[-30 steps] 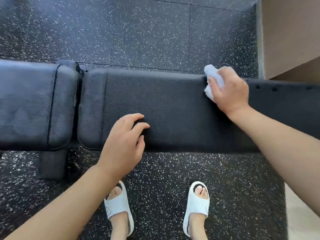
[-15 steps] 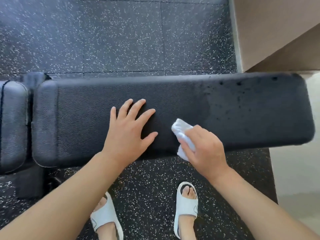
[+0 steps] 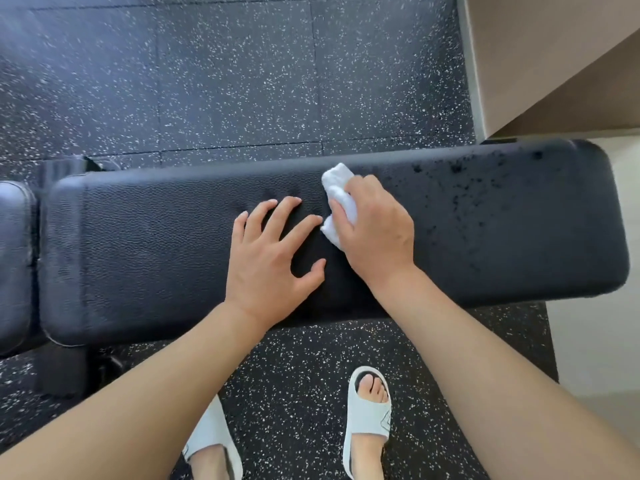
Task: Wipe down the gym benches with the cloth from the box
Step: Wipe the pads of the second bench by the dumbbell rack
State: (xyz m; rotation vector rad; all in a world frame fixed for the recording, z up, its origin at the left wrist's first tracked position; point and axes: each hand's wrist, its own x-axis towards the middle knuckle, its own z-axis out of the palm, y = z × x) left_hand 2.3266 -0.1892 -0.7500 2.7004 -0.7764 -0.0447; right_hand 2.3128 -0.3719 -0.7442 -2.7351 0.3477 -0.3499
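head view, nearest me two white slides (image 3: 367, 415) stand on the speckled rubber floor (image 3: 214, 84), toes toward the bench. above them my left hand (image 3: 273, 261) lies flat on the long pad (image 3: 156, 244), fingers spread and straight, gripping nothing, just bracing. just beside it my right hand (image 3: 375, 233) is curled round the bunched white cloth (image 3: 337, 188) and presses it onto the pad, close to the far edge.

i judge the wiping is mid-way: the stretch to the right is dotted with dark wet-looking specks (image 3: 485, 188), so i'd take the strokes that way, edge to edge and overlapping, pressing evenly and turning the cloth to a fresh face if it looks soaked. the left hand should shift along too, so it never covers an unwiped patch.

a second pad (image 3: 14, 258) adjoins at the left. beyond the bench lie the dark floor tiles, with a tan wall (image 3: 540, 46) at the far right corner. no box is in view.
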